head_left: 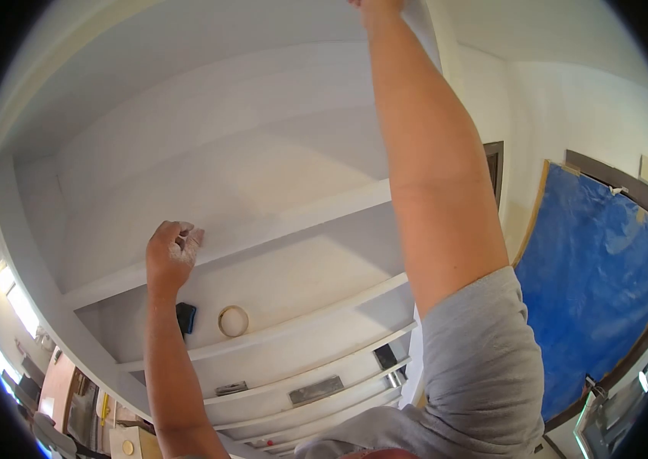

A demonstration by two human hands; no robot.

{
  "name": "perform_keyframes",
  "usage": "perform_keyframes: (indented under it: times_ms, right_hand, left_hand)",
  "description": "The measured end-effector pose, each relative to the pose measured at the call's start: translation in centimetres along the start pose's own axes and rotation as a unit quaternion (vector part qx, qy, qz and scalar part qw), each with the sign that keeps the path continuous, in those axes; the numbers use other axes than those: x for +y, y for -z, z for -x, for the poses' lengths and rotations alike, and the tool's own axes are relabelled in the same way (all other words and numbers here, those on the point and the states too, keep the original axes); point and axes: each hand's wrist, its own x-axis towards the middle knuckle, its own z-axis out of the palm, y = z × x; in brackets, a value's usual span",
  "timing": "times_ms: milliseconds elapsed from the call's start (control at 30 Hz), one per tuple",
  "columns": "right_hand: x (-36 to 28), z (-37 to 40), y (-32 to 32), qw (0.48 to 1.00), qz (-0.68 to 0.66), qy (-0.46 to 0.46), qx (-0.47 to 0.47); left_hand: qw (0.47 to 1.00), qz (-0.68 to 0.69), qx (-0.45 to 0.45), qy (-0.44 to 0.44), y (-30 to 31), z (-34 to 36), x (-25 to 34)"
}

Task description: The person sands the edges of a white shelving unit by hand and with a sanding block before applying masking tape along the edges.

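Note:
My left hand [174, 254] is raised in front of the white shelf unit, close to the front edge of an upper shelf [293, 223]. Its fingers are curled in and coated with white dust; whether something small sits in them I cannot make out. High at the top edge, near the right upright of the unit, my right hand [380, 6] is mostly cut off, so its fingers and anything in them are hidden. The right arm stretches straight up across the view.
A roll of tape [233, 308] and a dark object [185, 317] rest on a shelf below. Lower down lie a grey flat block [316, 390] and a dark piece [385, 356]. Blue sheeting [592, 283] covers an opening at right. Cluttered furniture [64, 390] stands at lower left.

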Motion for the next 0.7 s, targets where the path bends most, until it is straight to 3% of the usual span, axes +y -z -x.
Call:
perform_keyframes:
  times_ms: [33, 100, 133, 167, 267, 367, 467, 567, 667, 700]
  right_hand:
    - [-1.4, 1.9, 2.7, 0.999, 0.007, -0.004, -0.041]
    - [-1.3, 2.3, 3.7, 0.947, -0.297, -0.117, -0.019]
    - [-0.7, 2.4, 2.9, 0.789, -0.575, -0.212, 0.042]
    - [-0.5, 2.4, 2.4, 0.541, -0.787, -0.281, 0.098]
    - [-0.4, 0.5, 0.1, 0.533, -0.813, -0.222, 0.079]
    - [-3.0, 0.6, 0.0, 0.522, -0.798, -0.255, 0.163]
    - [0.3, -0.2, -1.5, 0.506, -0.825, -0.216, 0.129]
    - [-1.4, 0.4, -0.7, 0.505, -0.822, -0.226, 0.137]
    - [-3.3, 2.0, 0.8, 0.578, -0.758, -0.260, 0.155]
    - [-2.9, 1.7, 0.4, 0.566, -0.762, -0.270, 0.161]
  left_hand:
    - [1.000, -0.004, 0.002, -0.002, 0.0, -0.1, -0.1]
    - [1.000, -0.001, 0.005, 0.000, -0.2, -0.3, 0.1]
    - [1.000, 0.005, 0.003, 0.005, -0.1, -0.3, 0.1]
    - [1.000, 0.011, 0.003, 0.011, -0.1, -0.2, 0.2]
    - [1.000, -0.008, 0.008, -0.004, 0.1, 0.1, 0.7]
    - [1.000, -0.016, 0.016, -0.017, -0.3, 0.0, 0.0]
    - [0.999, -0.001, -0.013, 0.033, 0.1, -0.1, 0.7]
    - [1.000, 0.006, 0.000, -0.008, 0.2, 0.1, 0.5]
    - [1.000, 0.002, 0.005, -0.005, 0.1, 0.0, 0.8]
    - [1.000, 0.007, 0.000, -0.003, 0.2, -0.1, 0.8]
